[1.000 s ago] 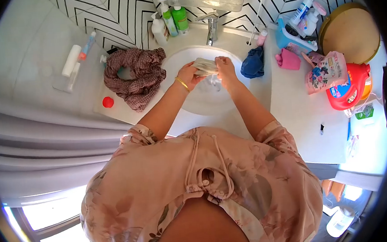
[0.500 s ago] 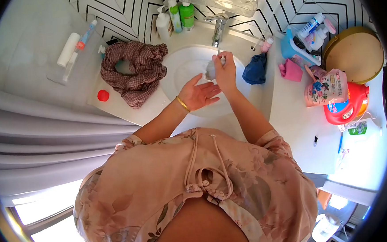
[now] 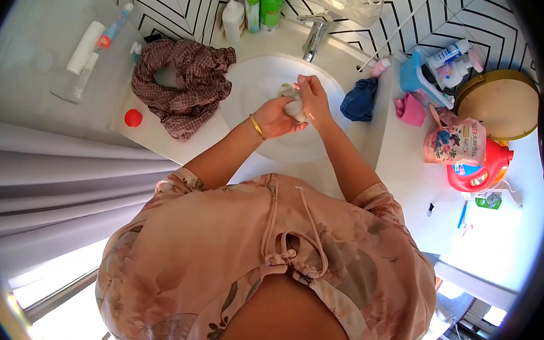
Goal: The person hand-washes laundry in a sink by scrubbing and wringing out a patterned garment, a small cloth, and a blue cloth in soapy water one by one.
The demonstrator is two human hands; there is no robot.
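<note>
Over the white sink my two hands are close together around a small pale cloth. My left hand, with a gold bracelet at the wrist, cups the cloth from the left, fingers bent around it. From the right, my right hand is closed on the upper part of the same cloth. The faucet stands behind the hands. A checked brown cloth lies on the counter left of the sink, and a dark blue cloth sits on the sink's right edge.
Pump bottles stand behind the sink. At the right are a blue basket of bottles, a pink cloth, a floral pouch, a red jug and a round gold-rimmed object. A red cap lies at the left.
My left hand was open below the cloth half a second ago and is now closed around it. The cloth was stretched between both hands earlier and is now bunched. The camera view has shifted.
</note>
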